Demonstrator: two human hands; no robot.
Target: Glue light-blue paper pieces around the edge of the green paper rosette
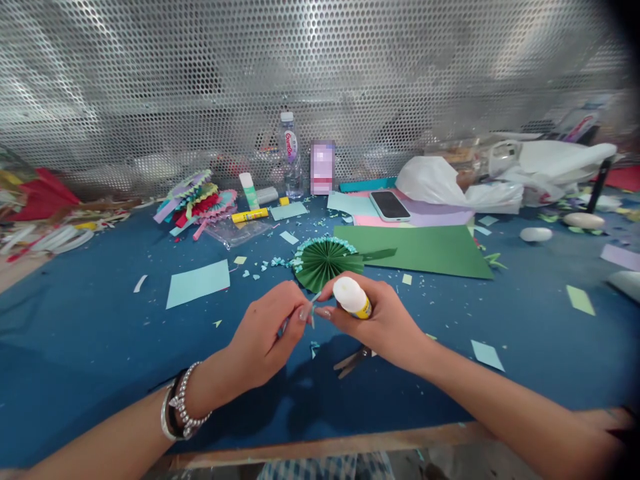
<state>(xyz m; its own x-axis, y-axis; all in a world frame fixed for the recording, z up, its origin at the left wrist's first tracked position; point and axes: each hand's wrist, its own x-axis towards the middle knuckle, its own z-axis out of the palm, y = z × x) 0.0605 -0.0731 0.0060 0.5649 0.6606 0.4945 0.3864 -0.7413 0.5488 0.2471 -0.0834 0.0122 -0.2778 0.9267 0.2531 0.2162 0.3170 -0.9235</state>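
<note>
Grips a glue stick (pixel 353 299) in the curled right hand (pixel 393 323), long axis slanting from white end at upper left to yellow band at lower right, behind the fingertips and against the forefinger. Pinches a small pale-blue paper piece (pixel 313 310) between thumb and forefinger of the left hand (pixel 273 330), close to the right fingertips and just short of a pleated green fan (pixel 327 265). Reads, probably, "Ganten" on the upright bottle (pixel 291 160), but cannot make out the band's tiny print.
</note>
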